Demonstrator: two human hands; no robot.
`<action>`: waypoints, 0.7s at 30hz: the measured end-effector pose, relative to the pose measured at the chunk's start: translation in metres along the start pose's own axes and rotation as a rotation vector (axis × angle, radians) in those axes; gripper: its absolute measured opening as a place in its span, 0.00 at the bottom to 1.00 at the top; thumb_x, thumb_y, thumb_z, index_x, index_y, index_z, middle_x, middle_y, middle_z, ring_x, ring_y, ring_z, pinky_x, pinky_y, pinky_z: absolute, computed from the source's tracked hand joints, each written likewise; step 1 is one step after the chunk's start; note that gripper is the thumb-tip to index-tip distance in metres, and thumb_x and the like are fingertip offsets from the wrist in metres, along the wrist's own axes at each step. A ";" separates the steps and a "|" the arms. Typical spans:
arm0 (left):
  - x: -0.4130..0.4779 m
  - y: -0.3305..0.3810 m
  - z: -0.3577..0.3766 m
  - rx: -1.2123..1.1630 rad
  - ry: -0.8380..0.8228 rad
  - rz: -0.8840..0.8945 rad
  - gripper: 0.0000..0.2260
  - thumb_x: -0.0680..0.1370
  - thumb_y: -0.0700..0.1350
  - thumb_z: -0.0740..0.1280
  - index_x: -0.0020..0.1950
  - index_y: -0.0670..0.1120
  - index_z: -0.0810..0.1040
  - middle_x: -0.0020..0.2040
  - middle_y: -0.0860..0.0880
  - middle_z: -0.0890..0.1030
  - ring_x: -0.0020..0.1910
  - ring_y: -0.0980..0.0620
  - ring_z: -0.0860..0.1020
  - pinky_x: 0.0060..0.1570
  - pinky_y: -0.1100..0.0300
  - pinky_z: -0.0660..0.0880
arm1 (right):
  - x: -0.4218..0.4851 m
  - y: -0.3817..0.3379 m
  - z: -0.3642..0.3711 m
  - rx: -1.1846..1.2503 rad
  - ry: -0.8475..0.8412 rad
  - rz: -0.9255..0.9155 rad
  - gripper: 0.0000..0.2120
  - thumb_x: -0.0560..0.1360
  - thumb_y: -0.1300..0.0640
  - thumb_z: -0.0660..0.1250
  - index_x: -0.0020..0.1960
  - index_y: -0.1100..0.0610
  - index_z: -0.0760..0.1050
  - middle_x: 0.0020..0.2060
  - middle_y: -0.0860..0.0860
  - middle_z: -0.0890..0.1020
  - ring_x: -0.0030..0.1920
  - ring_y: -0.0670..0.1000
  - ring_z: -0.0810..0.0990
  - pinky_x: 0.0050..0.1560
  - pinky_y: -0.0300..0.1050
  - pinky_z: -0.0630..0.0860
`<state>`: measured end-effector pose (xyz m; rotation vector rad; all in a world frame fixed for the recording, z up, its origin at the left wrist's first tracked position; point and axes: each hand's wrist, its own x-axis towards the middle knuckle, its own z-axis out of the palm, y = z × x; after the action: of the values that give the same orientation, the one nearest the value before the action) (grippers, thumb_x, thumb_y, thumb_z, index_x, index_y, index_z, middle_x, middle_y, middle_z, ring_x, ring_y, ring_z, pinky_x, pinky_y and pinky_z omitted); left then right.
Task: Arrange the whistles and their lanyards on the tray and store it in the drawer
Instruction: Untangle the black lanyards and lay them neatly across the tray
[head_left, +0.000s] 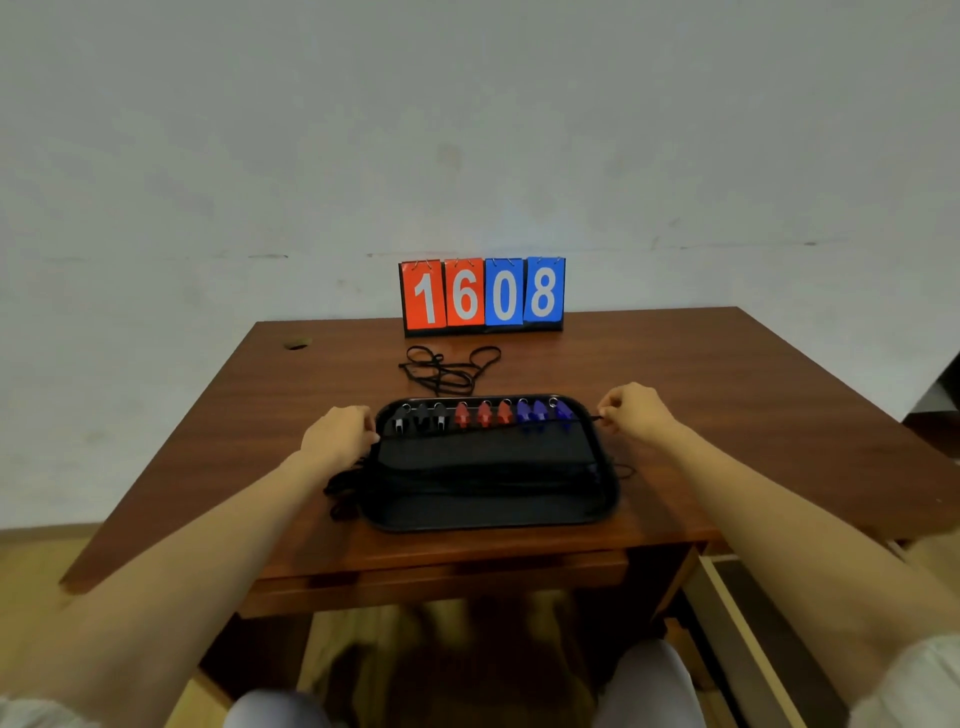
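Whistles (483, 414): nine, rowed along the far edge of the black tray (493, 524), frame centre. Lanyard (488, 428): taut across tray, ends pinched by left hand (340, 436) and right hand (631, 413). Step: laying lanyards. Next, likely: lower it flat, fetch loose lanyards (449, 371).

I watched under soft, fairly dim indoor light whose source I could not place: the wall (467, 130) read a flat grey with no hard shadows, and the wooden table (701, 374) carried only a dull sheen and no glare. The black tray (493, 519) swallowed detail, so the dark lanyards (493, 480) on it barely separated from it, while the scoreboard (483, 293) digits stayed bright and fairly crisp. The wide lens bowed the table's edges and stretched the forearms (182, 545) toward the bottom corners, where everything went soft, and the shadowed space under the table was smeared with blur.
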<state>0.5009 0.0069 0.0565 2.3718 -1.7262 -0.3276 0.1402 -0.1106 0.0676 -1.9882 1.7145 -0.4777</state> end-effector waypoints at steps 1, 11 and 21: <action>-0.003 -0.001 0.002 -0.006 -0.016 0.001 0.05 0.78 0.45 0.65 0.50 0.45 0.77 0.50 0.44 0.82 0.45 0.45 0.77 0.42 0.55 0.73 | -0.003 0.003 0.002 0.009 0.004 0.018 0.09 0.76 0.65 0.65 0.38 0.59 0.76 0.33 0.54 0.83 0.30 0.47 0.80 0.44 0.44 0.79; -0.023 -0.014 0.033 0.009 -0.031 0.043 0.09 0.80 0.41 0.61 0.53 0.46 0.81 0.52 0.44 0.82 0.49 0.44 0.80 0.48 0.51 0.77 | -0.029 0.022 0.020 -0.071 -0.131 0.093 0.06 0.76 0.65 0.64 0.46 0.64 0.81 0.45 0.60 0.84 0.47 0.57 0.83 0.51 0.51 0.80; -0.030 -0.016 0.040 0.141 -0.004 0.043 0.09 0.77 0.41 0.61 0.49 0.50 0.80 0.54 0.46 0.77 0.57 0.43 0.73 0.59 0.50 0.66 | -0.040 0.037 0.024 -0.172 -0.218 0.033 0.08 0.77 0.60 0.64 0.48 0.59 0.82 0.49 0.56 0.84 0.51 0.55 0.81 0.52 0.49 0.76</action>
<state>0.4951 0.0396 0.0158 2.4269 -1.8567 -0.2098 0.1165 -0.0718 0.0282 -2.0414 1.6964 -0.0993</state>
